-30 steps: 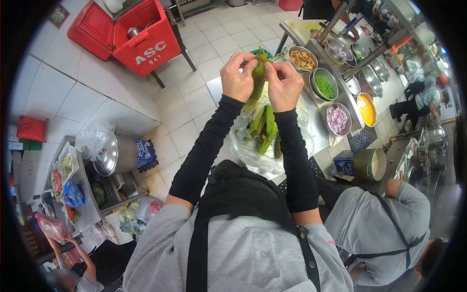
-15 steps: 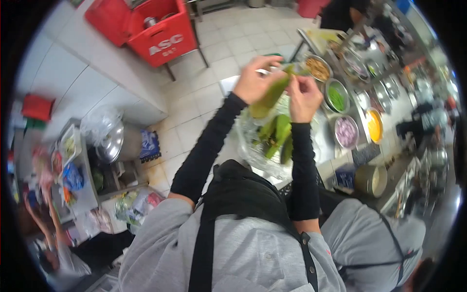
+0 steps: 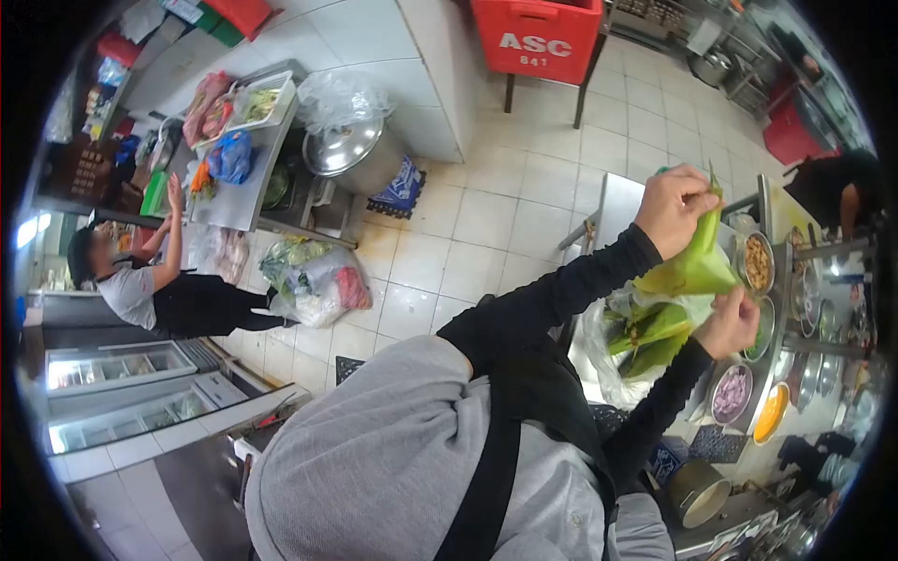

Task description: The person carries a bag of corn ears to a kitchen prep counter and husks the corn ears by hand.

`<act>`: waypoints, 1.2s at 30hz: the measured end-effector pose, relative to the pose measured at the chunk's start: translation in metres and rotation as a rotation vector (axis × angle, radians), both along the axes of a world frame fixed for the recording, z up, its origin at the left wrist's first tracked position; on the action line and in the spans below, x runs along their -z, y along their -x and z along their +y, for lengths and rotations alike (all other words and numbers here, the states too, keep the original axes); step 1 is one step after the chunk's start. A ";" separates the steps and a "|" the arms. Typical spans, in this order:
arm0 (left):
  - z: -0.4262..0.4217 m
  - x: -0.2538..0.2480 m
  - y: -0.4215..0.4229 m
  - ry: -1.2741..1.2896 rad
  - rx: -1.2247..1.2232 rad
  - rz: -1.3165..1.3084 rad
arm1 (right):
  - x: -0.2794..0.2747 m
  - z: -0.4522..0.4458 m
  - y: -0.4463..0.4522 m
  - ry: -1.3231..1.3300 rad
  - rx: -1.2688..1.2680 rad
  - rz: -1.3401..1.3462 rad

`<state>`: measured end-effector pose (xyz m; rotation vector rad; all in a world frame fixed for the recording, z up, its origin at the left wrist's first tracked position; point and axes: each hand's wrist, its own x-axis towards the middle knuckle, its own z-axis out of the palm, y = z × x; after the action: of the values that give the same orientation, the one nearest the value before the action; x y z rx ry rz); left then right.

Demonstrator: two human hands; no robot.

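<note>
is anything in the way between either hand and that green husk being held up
Nothing visible. The left hand grips the green husk near its pointed tip, and the right hand is at its lower edge, its exact grip unclear. The plastic bag lies below, not between.

The leaf [image 3: 690, 271] looks smooth — the bag [image 3: 606, 376], glossy plastic.

White capitals reading "ASC" [image 3: 535, 44] stand on the front of the red box [image 3: 552, 70], with the number "841" [image 3: 533, 63] beneath them, nearer the box's lower edge. White script [image 3: 407, 179] on the blue crate [image 3: 385, 197] by the lidded pot [image 3: 380, 155] is too small to make out.
</note>
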<state>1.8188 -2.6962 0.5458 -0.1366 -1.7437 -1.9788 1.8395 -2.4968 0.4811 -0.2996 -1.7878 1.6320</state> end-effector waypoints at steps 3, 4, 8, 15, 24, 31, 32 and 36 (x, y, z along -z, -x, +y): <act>0.006 0.011 -0.014 0.080 -0.066 0.080 | -0.005 -0.005 -0.012 0.110 -0.207 0.023; 0.009 0.015 -0.019 0.159 -0.058 0.132 | -0.015 -0.010 -0.016 0.146 -0.277 0.028; 0.018 0.020 -0.032 0.125 -0.042 0.075 | -0.040 -0.020 -0.028 -0.154 -0.439 -0.235; 0.019 -0.024 -0.011 0.135 -0.018 0.167 | -0.039 0.018 -0.034 -0.060 -0.134 0.053; 0.037 0.040 0.055 0.131 0.119 0.008 | 0.094 0.061 -0.046 0.188 0.169 -0.058; 0.054 0.033 0.045 -0.028 0.421 -0.038 | 0.052 0.083 -0.078 0.225 -0.066 -0.287; 0.056 0.023 0.044 -0.050 0.447 -0.020 | 0.043 0.079 -0.082 0.244 -0.091 -0.264; 0.067 -0.023 0.035 0.003 0.450 0.099 | 0.020 0.068 -0.086 0.089 -0.158 -0.257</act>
<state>1.7842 -2.6296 0.5693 -0.6682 -1.7644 -2.2283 1.9259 -2.4290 0.4609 -0.4352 -1.9735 1.8571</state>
